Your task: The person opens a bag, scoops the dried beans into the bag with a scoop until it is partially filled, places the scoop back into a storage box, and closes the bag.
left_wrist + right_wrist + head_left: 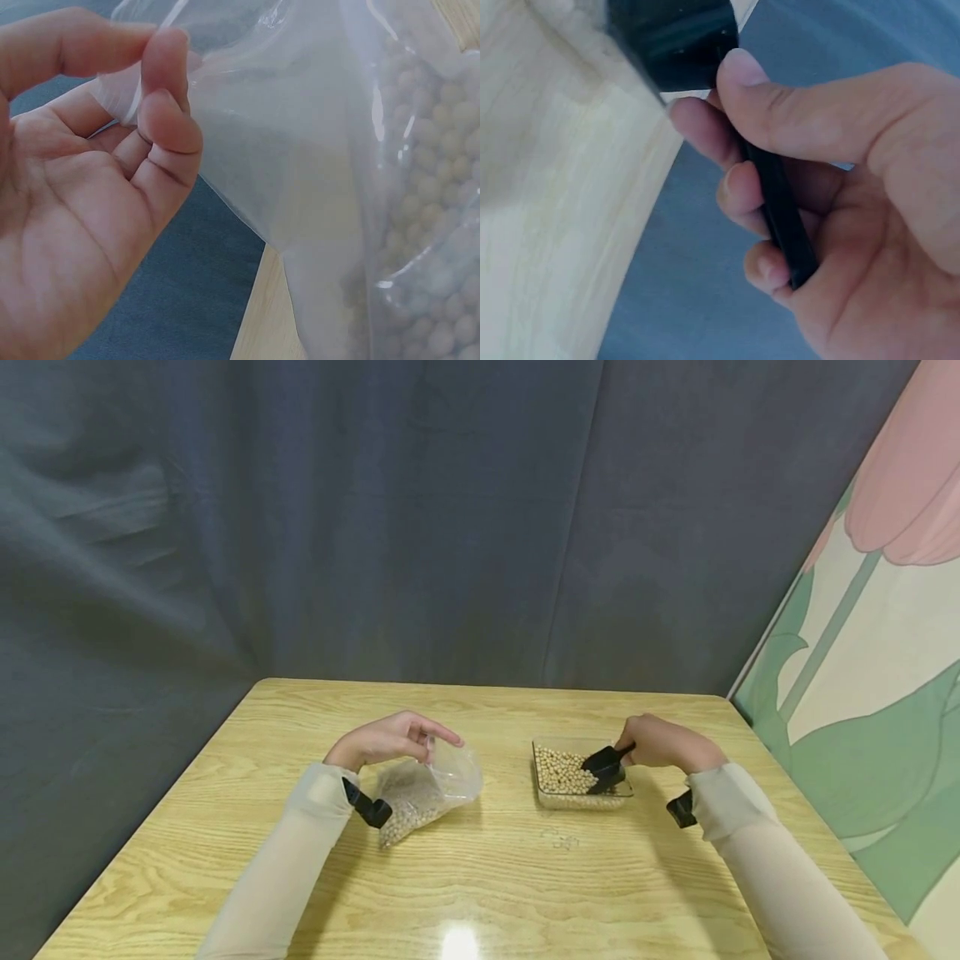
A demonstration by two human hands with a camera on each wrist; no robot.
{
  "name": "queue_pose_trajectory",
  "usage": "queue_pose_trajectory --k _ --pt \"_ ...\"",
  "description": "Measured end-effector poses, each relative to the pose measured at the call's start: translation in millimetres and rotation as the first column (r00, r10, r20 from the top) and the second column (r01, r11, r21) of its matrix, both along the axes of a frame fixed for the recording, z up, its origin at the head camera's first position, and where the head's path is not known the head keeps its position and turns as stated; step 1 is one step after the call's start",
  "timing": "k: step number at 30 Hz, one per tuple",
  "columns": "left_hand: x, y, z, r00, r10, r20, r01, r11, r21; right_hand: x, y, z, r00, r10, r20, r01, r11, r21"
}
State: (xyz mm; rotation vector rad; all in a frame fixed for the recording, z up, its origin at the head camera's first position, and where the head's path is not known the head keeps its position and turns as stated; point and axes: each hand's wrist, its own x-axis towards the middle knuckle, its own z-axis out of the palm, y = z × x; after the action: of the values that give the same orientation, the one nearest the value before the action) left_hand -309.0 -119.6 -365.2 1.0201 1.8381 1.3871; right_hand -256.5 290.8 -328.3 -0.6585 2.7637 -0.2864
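Note:
A clear plastic bag (411, 802) of pale round beans leans on the table at the left, its mouth toward the right. My left hand (390, 739) pinches the upper rim of that bag; the left wrist view shows thumb and fingertips on the plastic film (270, 142), with beans (442, 172) lower in the bag. At the right, my right hand (660, 743) grips a black scoop (604, 768) by its handle (776, 202). The scoop's head dips into a clear rectangular container (551, 797) of the same beans (564, 770); how full the scoop is cannot be made out.
Both items rest on a wood-grain table (480, 877). Small faint marks or bits (561, 839) lie in front of the container. A dark curtain (420, 527) hangs behind the table, and a painted wall (885, 693) stands along the right side.

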Motion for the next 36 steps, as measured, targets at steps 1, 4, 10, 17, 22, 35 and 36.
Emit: queue_pose_trajectory --k 1,4,10,17,22,35,36 --pt "0.2 0.1 -0.2 1.000 -0.002 -0.003 0.002 1.000 0.000 -0.4 1 -1.9 1.000 0.003 -0.003 -0.003 1.000 -0.013" --pt "0.1 -0.1 -0.8 1.000 -0.007 -0.008 0.007 1.000 0.002 -2.1 6 -7.4 1.000 0.008 -0.011 -0.009 0.998 -0.067" --pt "-0.7 -0.1 -0.8 1.000 -0.003 -0.004 0.003 1.000 0.001 -5.9 12 -15.6 0.999 0.021 -0.050 -0.028 0.989 -0.144" --pt "-0.9 0.5 -1.9 1.000 -0.005 -0.005 0.005 1.000 -0.002 -8.9 12 -25.2 0.997 0.024 -0.070 -0.036 0.985 -0.167" --pt "-0.6 0.9 -2.8 1.000 -0.003 0.001 0.003 1.000 0.000 -10.1 12 -31.4 0.997 0.018 -0.077 -0.031 0.984 -0.177" --pt "-0.6 2.2 -2.7 1.000 -0.001 0.003 0.001 1.000 -0.002 -5.3 4 -30.1 0.986 0.072 -0.147 -0.100 0.976 -0.192" --pt "-0.8 2.3 -3.0 1.000 0.000 0.003 0.000 1.000 -0.003 -5.5 4 -30.9 0.985 0.073 -0.154 -0.102 0.976 -0.194"
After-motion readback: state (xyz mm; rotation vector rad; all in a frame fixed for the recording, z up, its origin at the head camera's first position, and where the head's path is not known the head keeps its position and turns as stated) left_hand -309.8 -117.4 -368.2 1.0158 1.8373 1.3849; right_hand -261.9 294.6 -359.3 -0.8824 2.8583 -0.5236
